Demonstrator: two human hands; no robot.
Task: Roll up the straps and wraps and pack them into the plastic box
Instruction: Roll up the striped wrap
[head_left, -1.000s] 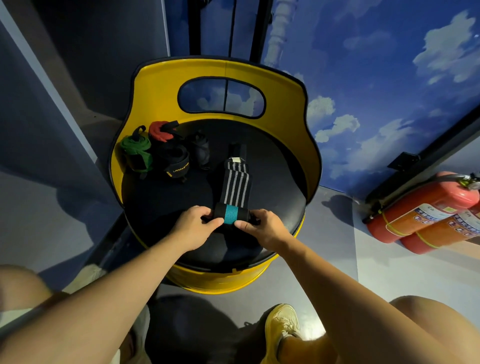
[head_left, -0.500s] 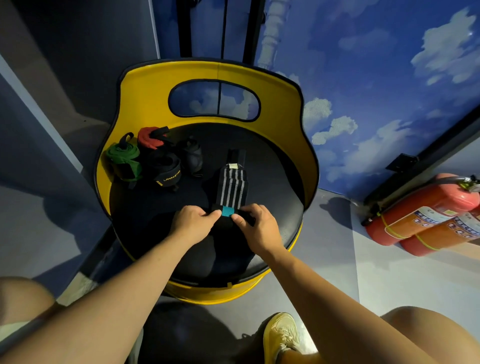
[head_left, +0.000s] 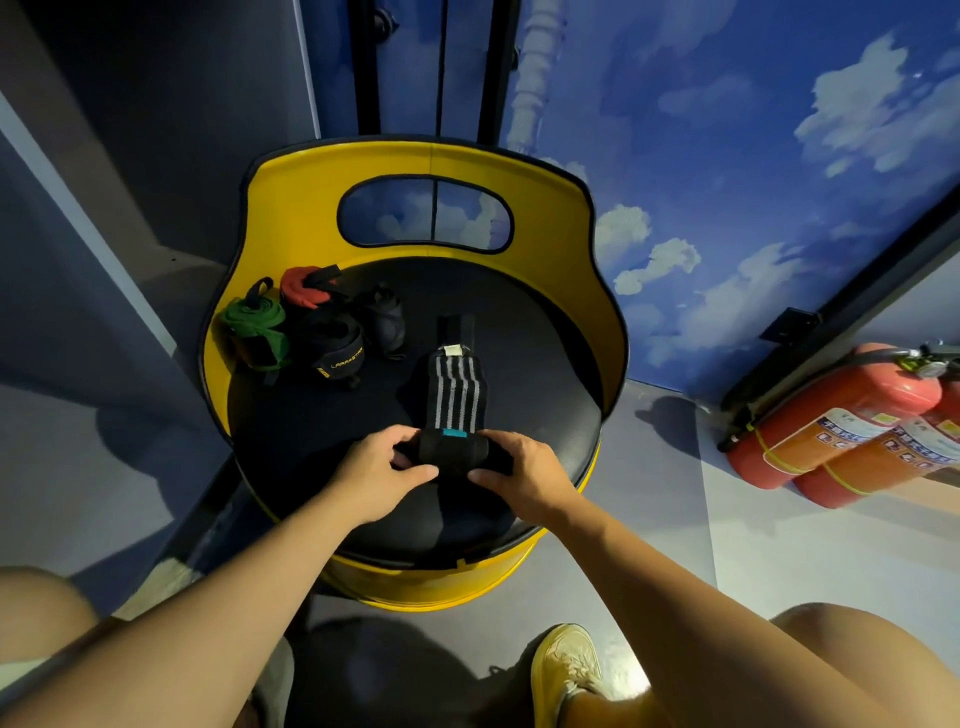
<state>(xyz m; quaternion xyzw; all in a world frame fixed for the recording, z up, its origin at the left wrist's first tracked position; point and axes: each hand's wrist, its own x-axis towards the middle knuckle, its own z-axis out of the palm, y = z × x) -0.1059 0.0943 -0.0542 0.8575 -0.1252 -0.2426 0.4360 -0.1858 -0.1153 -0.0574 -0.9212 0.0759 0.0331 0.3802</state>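
Note:
A black wrap with grey stripes lies lengthwise on the black seat of a yellow barrel chair. Its near end is rolled into a thick black roll with a teal tag on top. My left hand pinches the roll's left end and my right hand holds its right end. Further back on the seat's left lie a green strap, a red and black strap, a black wrap with yellow lettering and another black wrap. No plastic box is in view.
The chair's yellow backrest curves around the seat's far side and flanks. Two red fire extinguishers lie on the grey floor to the right. My knees and a yellow shoe show at the bottom.
The roll has grown and advanced up the striped wrap, leaving a shorter flat length. Most of the teal band has turned out of sight. Both hands followed the roll.

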